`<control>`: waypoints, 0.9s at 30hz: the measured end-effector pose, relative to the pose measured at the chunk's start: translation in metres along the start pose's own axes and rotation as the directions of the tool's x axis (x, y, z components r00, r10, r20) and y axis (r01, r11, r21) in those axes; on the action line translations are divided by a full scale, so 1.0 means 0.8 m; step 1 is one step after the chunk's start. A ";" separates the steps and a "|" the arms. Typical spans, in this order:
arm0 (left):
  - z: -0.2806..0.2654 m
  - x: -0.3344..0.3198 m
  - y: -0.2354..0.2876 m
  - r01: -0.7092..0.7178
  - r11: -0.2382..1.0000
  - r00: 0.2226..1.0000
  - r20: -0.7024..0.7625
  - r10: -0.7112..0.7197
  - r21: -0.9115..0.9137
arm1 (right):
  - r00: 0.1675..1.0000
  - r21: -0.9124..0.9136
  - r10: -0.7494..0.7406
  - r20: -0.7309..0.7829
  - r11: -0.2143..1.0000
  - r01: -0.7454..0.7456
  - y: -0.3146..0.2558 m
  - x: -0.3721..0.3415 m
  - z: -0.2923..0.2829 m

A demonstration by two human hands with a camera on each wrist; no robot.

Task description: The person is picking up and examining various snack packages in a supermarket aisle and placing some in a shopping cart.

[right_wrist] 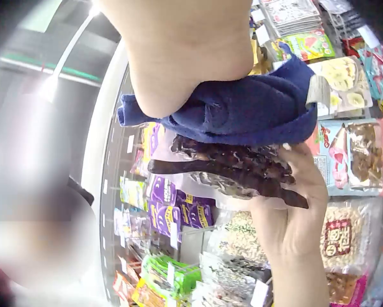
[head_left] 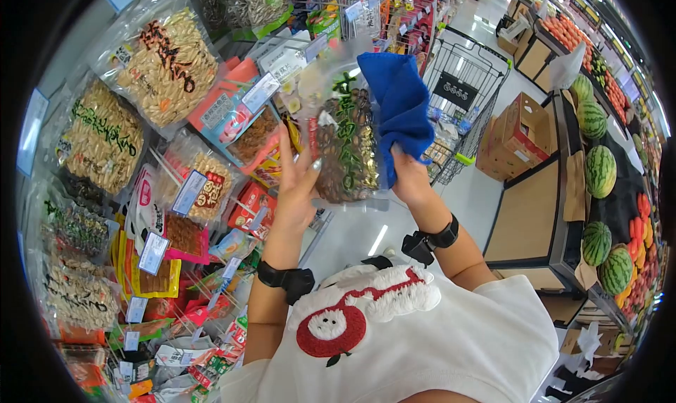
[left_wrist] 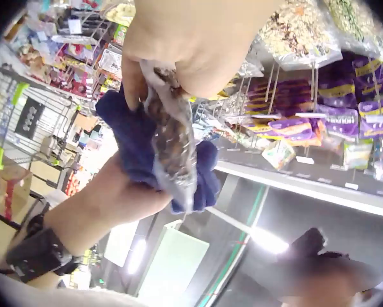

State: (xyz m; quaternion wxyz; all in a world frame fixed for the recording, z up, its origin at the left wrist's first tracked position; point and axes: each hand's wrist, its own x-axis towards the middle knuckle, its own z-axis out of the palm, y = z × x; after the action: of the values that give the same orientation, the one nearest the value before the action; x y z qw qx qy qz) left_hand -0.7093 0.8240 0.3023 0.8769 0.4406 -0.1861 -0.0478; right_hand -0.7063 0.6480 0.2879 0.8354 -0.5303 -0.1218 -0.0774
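Observation:
A clear bag of dark dried food with green lettering (head_left: pixel 346 146) is held up between both hands in the head view. The left hand (head_left: pixel 299 184) grips its left edge, thumb and fingers around it. At its right edge the right hand (head_left: pixel 408 174) holds a bunched blue cloth (head_left: pixel 401 100), which stands up beside the bag. In the left wrist view the bag (left_wrist: pixel 172 137) is seen edge-on, with the cloth (left_wrist: pixel 137 144) behind it. In the right wrist view the cloth (right_wrist: pixel 242 112) lies along the bag (right_wrist: pixel 236 169), and the right fingertips are hidden behind the cloth.
Hanging packaged snacks (head_left: pixel 172 65) fill the rack at the left. A shopping cart (head_left: pixel 461 86) stands beyond the hands, near a cardboard box (head_left: pixel 520 132). Watermelons (head_left: pixel 601 172) and other produce lie on a stand at the right.

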 end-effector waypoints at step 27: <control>-0.003 0.038 -0.105 0.374 0.747 0.926 0.186 -0.327 -0.550 | 0.702 -0.597 -0.159 0.694 0.417 0.685 -0.056 0.007 -0.061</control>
State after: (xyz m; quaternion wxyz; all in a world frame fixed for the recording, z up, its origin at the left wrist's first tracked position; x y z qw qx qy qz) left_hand -0.6731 0.7672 0.2430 0.9358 0.1794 -0.1106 -0.2827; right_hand -0.7066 0.5846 0.3085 0.3594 -0.8029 -0.4351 -0.1921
